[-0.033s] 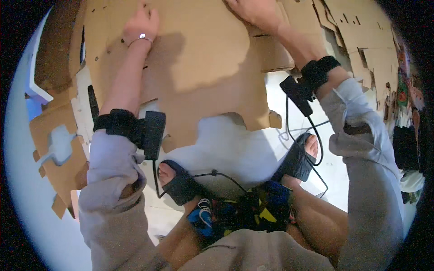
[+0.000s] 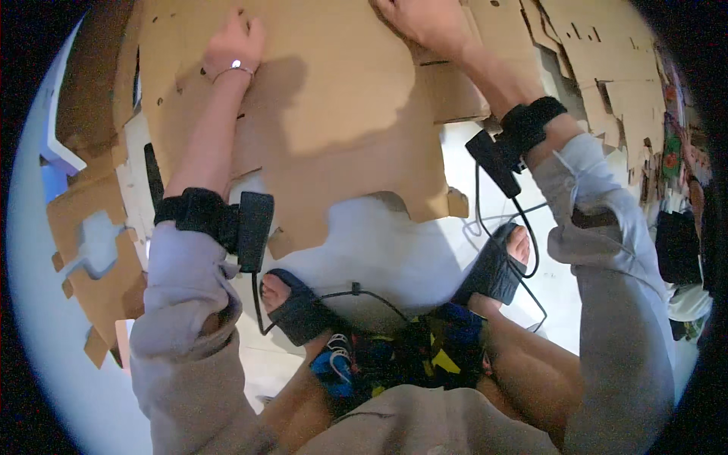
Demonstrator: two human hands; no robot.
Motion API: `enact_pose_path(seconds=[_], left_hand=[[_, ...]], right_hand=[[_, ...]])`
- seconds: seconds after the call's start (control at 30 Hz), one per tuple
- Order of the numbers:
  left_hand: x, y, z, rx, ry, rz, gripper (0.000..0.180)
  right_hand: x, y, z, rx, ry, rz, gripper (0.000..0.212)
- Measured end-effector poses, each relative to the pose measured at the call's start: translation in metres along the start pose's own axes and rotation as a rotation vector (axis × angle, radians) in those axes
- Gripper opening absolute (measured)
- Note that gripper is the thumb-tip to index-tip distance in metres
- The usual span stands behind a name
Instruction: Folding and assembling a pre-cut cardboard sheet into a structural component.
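Observation:
A large brown cardboard sheet (image 2: 349, 106) with a cut, notched near edge lies under both my hands. My left hand (image 2: 234, 47) is over its upper left part, palm side down, with the thumb and a finger apart; the other fingers are hard to make out. On the upper right part of the sheet rests my right hand (image 2: 431, 24), its fingertips cut off by the top of the picture. No tool shows in either hand.
More cut cardboard pieces lie around: a piece with a hole (image 2: 80, 284) at left, and layered scraps (image 2: 618, 98) at right. Black cables (image 2: 379, 296) run between the wrist straps and my legs. My feet, in black slippers (image 2: 303, 311), stand on the pale floor (image 2: 394, 258).

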State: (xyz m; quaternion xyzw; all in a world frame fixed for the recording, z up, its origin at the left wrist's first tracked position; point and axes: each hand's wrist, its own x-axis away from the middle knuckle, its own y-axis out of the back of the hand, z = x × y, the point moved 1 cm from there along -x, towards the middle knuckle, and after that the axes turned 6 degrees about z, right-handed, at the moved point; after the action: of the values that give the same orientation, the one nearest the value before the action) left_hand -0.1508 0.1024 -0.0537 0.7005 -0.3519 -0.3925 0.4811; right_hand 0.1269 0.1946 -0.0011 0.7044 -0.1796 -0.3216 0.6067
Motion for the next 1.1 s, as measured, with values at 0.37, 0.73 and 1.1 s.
enact_pose_path(seconds=[0.37, 0.73, 1.1], left_hand=[[0.023, 0.01, -0.035, 0.051, 0.051, 0.131, 0.042], [0.01, -0.016, 0.023, 0.04, -0.081, 0.026, 0.054], [-0.038, 0.002, -0.032, 0.072, 0.105, 0.11, 0.044]], right_hand=[[0.02, 0.015, -0.015, -0.113, -0.08, 0.123, 0.04], [0.02, 0.015, 0.003, -0.24, -0.133, 0.03, 0.039], [-0.026, -0.009, -0.034, 0.009, 0.0, 0.155, 0.039]])
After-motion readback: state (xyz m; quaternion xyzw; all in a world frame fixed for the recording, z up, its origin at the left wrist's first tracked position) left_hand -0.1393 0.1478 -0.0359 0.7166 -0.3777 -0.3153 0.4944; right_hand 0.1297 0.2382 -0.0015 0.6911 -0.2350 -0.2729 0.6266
